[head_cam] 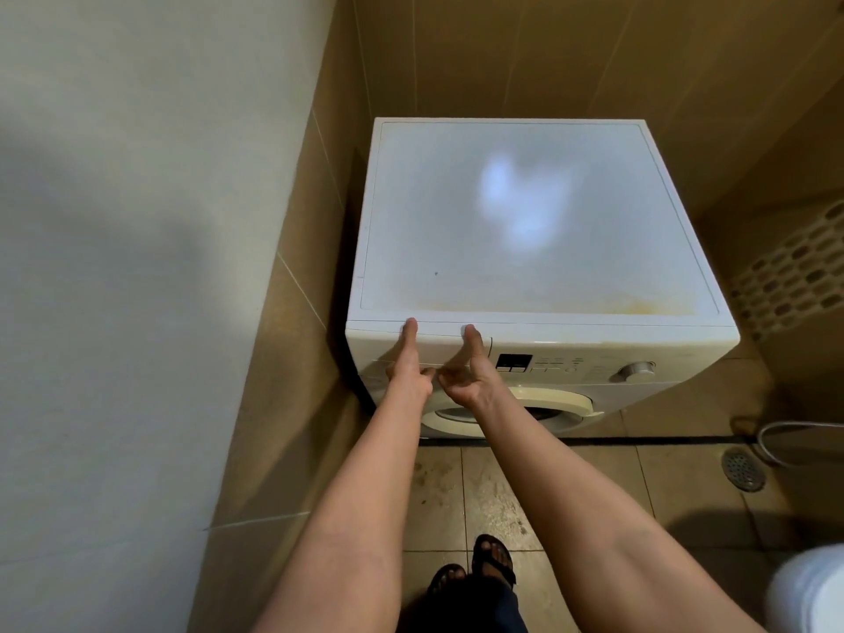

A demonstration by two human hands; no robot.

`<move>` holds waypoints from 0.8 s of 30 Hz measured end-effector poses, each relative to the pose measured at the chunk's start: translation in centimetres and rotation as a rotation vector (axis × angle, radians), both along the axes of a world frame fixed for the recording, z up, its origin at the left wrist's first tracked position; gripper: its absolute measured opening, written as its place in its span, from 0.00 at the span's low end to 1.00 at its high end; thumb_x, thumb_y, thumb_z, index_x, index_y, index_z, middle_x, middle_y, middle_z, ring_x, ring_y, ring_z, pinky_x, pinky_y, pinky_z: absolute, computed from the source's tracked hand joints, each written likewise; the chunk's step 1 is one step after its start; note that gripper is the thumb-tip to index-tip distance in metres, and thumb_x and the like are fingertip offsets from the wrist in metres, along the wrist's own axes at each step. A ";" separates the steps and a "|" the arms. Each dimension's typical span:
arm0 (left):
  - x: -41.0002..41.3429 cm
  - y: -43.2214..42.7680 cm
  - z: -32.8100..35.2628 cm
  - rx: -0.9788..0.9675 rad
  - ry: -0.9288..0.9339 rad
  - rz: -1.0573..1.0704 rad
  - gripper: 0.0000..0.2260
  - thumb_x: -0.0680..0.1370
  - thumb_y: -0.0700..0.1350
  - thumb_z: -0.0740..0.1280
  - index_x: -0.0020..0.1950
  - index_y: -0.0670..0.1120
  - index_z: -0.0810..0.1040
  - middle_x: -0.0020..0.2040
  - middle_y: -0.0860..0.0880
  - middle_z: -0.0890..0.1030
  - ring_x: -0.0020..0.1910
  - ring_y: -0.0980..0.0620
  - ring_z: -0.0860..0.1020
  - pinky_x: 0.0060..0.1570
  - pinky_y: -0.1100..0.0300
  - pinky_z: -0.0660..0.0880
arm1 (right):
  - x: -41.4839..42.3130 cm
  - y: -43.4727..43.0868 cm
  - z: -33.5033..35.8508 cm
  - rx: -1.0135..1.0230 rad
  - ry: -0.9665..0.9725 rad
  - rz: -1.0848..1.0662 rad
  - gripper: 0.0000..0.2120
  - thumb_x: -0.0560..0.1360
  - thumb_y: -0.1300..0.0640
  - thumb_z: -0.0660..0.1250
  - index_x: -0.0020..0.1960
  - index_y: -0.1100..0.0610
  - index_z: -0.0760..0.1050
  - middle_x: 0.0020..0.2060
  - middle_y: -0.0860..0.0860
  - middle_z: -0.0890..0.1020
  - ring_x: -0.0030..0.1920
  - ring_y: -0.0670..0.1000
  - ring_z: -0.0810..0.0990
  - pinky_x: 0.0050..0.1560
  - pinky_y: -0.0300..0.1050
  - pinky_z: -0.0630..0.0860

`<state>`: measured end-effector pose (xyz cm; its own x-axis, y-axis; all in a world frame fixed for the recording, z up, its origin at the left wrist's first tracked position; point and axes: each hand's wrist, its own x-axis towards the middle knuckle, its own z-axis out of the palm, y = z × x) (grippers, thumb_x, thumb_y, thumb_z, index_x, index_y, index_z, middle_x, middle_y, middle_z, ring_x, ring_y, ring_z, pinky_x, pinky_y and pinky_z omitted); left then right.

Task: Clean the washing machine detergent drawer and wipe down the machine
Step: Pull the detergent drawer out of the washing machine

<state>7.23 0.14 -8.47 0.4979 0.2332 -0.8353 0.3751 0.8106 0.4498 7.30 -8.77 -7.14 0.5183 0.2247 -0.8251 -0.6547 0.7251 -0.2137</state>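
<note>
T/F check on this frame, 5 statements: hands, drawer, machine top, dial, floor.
1. Both hands are on the detergent drawer at the machine's upper left front. True: left hand and right hand have thumbs on its top edge.
2. The drawer is pulled fully out. False: its front sits about flush with the panel.
3. A cloth lies on the washing machine top. False: nothing lies on it; only glare and yellowish stains near the front edge.
4. The dial is at the right of the control panel. True.
5. The floor drain is left of the machine. False: it is to the right.
</note>
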 end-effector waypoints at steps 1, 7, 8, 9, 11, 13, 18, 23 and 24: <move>0.1 0.1 -0.4 0.000 -0.010 -0.007 0.36 0.68 0.56 0.77 0.70 0.44 0.68 0.64 0.42 0.74 0.59 0.41 0.76 0.52 0.50 0.79 | 0.0 -0.1 -0.2 -0.020 -0.004 0.032 0.20 0.73 0.48 0.70 0.50 0.64 0.69 0.45 0.63 0.75 0.53 0.59 0.76 0.66 0.47 0.70; -0.3 0.1 -1.3 0.034 -0.045 -0.034 0.38 0.69 0.55 0.76 0.73 0.43 0.65 0.72 0.41 0.66 0.71 0.40 0.65 0.67 0.48 0.71 | -0.3 0.0 -0.7 -0.077 -0.039 0.053 0.25 0.73 0.49 0.71 0.62 0.64 0.70 0.48 0.60 0.77 0.51 0.56 0.78 0.61 0.44 0.74; -0.5 0.1 -1.4 0.040 -0.045 -0.037 0.38 0.68 0.55 0.76 0.73 0.43 0.65 0.72 0.41 0.66 0.71 0.40 0.66 0.67 0.48 0.70 | -0.4 0.0 -0.8 -0.085 -0.045 0.054 0.27 0.74 0.48 0.69 0.65 0.64 0.68 0.51 0.60 0.77 0.55 0.57 0.77 0.60 0.43 0.73; -0.6 0.0 -1.6 0.045 -0.045 -0.043 0.38 0.69 0.55 0.76 0.73 0.43 0.66 0.71 0.41 0.67 0.70 0.40 0.67 0.67 0.48 0.70 | -0.5 0.2 -1.0 -0.117 -0.036 0.065 0.30 0.75 0.47 0.68 0.67 0.66 0.66 0.57 0.61 0.75 0.60 0.58 0.75 0.59 0.41 0.72; -1.3 -0.2 -1.9 0.050 -0.044 -0.046 0.37 0.69 0.55 0.75 0.72 0.44 0.66 0.69 0.41 0.70 0.68 0.40 0.69 0.66 0.47 0.71 | -1.1 1.0 -1.1 -0.183 -0.020 0.068 0.40 0.69 0.42 0.71 0.70 0.67 0.62 0.65 0.64 0.70 0.63 0.59 0.74 0.54 0.40 0.74; -2.3 -0.4 -1.8 0.055 -0.042 -0.045 0.36 0.70 0.55 0.74 0.73 0.44 0.64 0.67 0.42 0.70 0.68 0.39 0.70 0.65 0.48 0.72 | -1.8 1.3 -2.5 -0.232 0.031 0.045 0.49 0.57 0.42 0.78 0.68 0.66 0.64 0.60 0.64 0.75 0.56 0.59 0.79 0.45 0.44 0.80; -4.0 -0.6 -1.1 0.021 -0.053 -0.038 0.37 0.69 0.56 0.74 0.71 0.42 0.64 0.63 0.40 0.75 0.61 0.40 0.75 0.52 0.51 0.76 | -3.2 0.6 -2.6 -0.268 0.012 -0.014 0.46 0.58 0.44 0.81 0.65 0.66 0.65 0.56 0.65 0.77 0.51 0.61 0.81 0.40 0.47 0.82; -6.3 -0.7 -1.8 0.052 -0.038 -0.011 0.37 0.68 0.56 0.75 0.70 0.42 0.66 0.61 0.39 0.77 0.59 0.41 0.77 0.57 0.47 0.77 | -5.4 0.2 -2.1 -0.258 0.021 -0.016 0.47 0.57 0.47 0.81 0.68 0.63 0.62 0.55 0.65 0.76 0.50 0.61 0.81 0.35 0.45 0.81; -6.8 -0.6 -1.9 0.061 -0.029 -0.016 0.36 0.68 0.55 0.75 0.70 0.42 0.66 0.61 0.38 0.77 0.59 0.41 0.77 0.58 0.46 0.77 | -6.0 0.1 -1.6 -0.247 0.017 -0.018 0.42 0.62 0.48 0.80 0.67 0.64 0.64 0.55 0.65 0.77 0.50 0.61 0.82 0.36 0.45 0.81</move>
